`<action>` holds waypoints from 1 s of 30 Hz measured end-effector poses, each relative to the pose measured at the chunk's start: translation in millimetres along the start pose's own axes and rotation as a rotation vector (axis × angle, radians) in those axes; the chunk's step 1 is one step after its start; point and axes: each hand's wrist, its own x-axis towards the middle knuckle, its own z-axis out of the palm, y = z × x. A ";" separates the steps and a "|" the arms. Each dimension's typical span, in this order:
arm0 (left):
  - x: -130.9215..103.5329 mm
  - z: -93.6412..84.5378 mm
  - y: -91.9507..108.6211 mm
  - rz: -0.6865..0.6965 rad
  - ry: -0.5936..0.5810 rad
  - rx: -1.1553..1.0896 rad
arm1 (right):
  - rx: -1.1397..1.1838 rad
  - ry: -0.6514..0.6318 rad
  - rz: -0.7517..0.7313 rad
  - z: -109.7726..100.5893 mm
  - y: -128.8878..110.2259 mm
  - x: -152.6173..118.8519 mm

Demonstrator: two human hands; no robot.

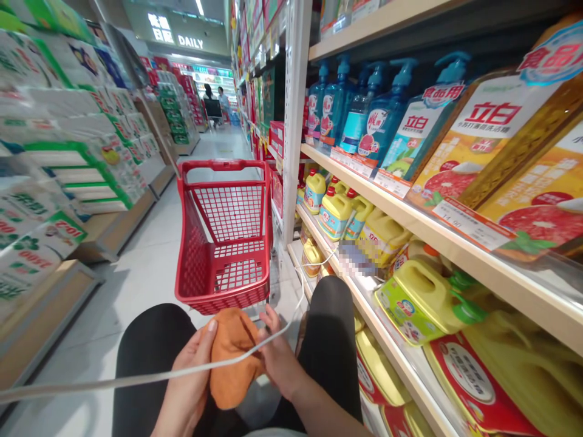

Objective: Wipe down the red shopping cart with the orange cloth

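An orange cloth (233, 364), folded and creased, is held low in front of me between my knees. My left hand (194, 361) grips its left edge, with the thumb on top. At the right edge my right hand (279, 355) is closed on the cloth, its thumb against the fabric and some fingers raised. A white cable (150, 377) crosses in front of both hands and runs to the shelf at right. Just beyond the hands stands a red shopping cart (223, 297) with a mesh basket.
Yellow detergent jugs (336, 212) line the lower shelf at right, beside a blurred-out object (359, 260). Above are blue pump bottles (377, 121). Tissue packs (77, 158) are stacked at left. Down the aisle, two people (216, 100) are near a dark chair.
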 end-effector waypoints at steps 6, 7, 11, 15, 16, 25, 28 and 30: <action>12.9 -11.9 1.4 0.218 -0.033 0.340 | -0.037 -0.113 -0.045 7.0 -21.2 -2.1; 19.2 -17.3 5.7 0.334 0.005 0.416 | -0.066 -0.065 -0.065 4.5 -25.8 1.5; 52.9 -36.8 34.5 0.809 0.245 0.869 | -0.122 0.019 -0.182 -8.6 -30.6 19.1; 82.0 -37.2 52.0 1.069 0.153 1.270 | -0.225 0.054 -0.284 -12.2 -20.2 34.8; 86.6 -34.4 51.3 1.068 0.150 1.342 | -0.257 0.072 -0.311 -11.4 -18.1 38.1; 95.3 2.8 26.3 1.214 0.145 1.390 | -0.692 0.239 -0.506 -10.3 -40.8 73.2; 93.2 13.7 24.3 1.236 0.055 1.362 | -0.857 0.252 -0.541 -13.7 -56.9 85.6; 91.4 18.4 22.7 1.230 0.055 1.349 | -0.940 0.262 -0.588 -17.1 -67.1 91.3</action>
